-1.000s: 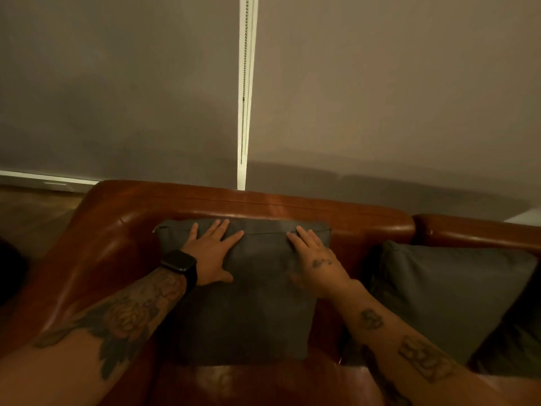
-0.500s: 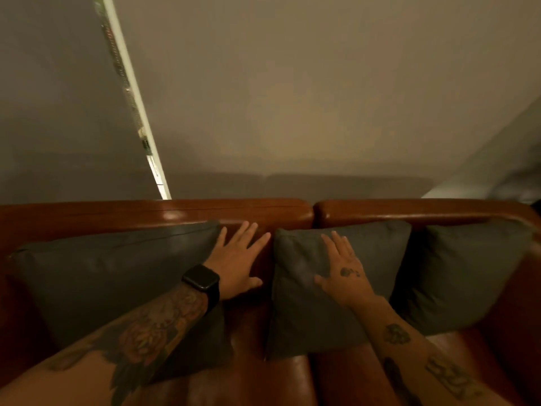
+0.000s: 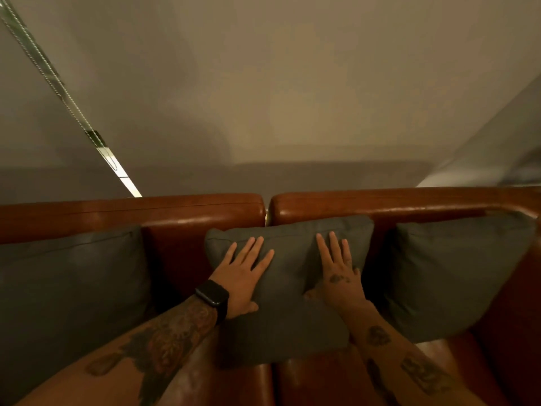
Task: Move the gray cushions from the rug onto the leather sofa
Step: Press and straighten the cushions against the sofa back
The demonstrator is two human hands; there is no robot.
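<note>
A: Cushions, gray, three counted, all on the leather sofa (image 3: 380,203). Nearest to the camera: two forearms coming in from 7 and 5 o'clock, a black watch (image 3: 213,297) on the left wrist.

B: State of the hands?

A: Left hand (image 3: 241,276) and right hand (image 3: 339,276) both flat, fingers spread, palms pressed on the face of the middle cushion (image 3: 289,317). Neither is curled round an edge. They sit apart, one on each half of the cushion.

B: Where is that cushion exactly?

A: Dead centre, standing on the seat and leaning against the backrest, right over the seam between the two back sections. Left cushion (image 3: 67,288) at 9 o'clock, right cushion (image 3: 456,273) at 3 o'clock, each propped the same way, each well apart from the middle one.

B: Step in hand?

A: Seating and smoothing, I judge. To do it well: push evenly with both palms so it settles square against the backrest, keep its top edge level with the neighbours, then lift off straight so it doesn't tip forward.

B: Beyond the sofa?

A: Blinds (image 3: 292,98) at 12 o'clock, one beaded pull chain (image 3: 58,83) running from 10 o'clock. No rug in view, so I can't tell whether any cushions remain there.
</note>
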